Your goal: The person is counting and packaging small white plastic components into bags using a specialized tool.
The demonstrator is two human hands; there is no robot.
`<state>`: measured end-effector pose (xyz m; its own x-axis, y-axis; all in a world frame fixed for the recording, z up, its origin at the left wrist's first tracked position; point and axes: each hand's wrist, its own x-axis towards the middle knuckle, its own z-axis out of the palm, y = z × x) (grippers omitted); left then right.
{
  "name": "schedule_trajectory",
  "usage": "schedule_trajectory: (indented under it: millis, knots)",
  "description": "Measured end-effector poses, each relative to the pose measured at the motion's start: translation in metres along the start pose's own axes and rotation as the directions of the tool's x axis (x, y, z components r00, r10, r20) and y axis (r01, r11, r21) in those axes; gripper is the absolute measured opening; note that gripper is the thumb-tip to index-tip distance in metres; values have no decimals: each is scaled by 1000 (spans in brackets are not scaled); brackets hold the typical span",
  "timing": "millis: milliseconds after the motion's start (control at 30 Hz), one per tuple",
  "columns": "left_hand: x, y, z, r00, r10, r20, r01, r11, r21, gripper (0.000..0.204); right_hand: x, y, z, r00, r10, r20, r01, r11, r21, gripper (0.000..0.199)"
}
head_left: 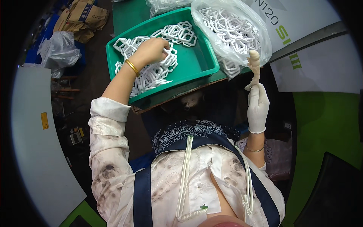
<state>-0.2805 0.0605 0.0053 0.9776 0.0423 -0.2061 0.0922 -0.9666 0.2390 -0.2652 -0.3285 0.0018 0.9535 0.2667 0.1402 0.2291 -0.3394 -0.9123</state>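
Note:
My bare left hand (152,50), with a gold bangle on the wrist, reaches into a green plastic tray (196,62) and closes its fingers on white plastic ring-shaped parts (149,73) piled in it. My right hand (258,106) wears a white glove and holds upright a stack of the same white parts (254,67), raised beside the tray's right corner. A clear plastic bag (231,28) full of white parts rests on the tray's right rim.
The tray sits on a green table (128,15). Another bag of white parts (162,5) lies behind it. Cardboard boxes (81,19) and a crumpled plastic bag (59,51) lie on the floor at left. A white panel (321,72) stands at right.

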Motion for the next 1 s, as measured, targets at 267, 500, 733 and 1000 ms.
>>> schedule_trajectory:
  millis: [267,500,733,1000]
  knots:
    - [-29,-3,-3,939,-86,-333,-1,967,-254,35,-2,2,6,999,6,54,-6,1000,0,28]
    - [-46,109,18,865,-304,-399,-208,506,-837,34,-5,-33,39,972,-104,211,82,991,110,24]
    - [-39,164,61,739,-337,-583,-425,439,-792,30,-8,-17,55,970,36,240,-89,972,217,22]
    - [-50,195,72,975,-54,-216,-169,-811,-560,24,-2,-42,54,969,54,243,-164,873,459,25]
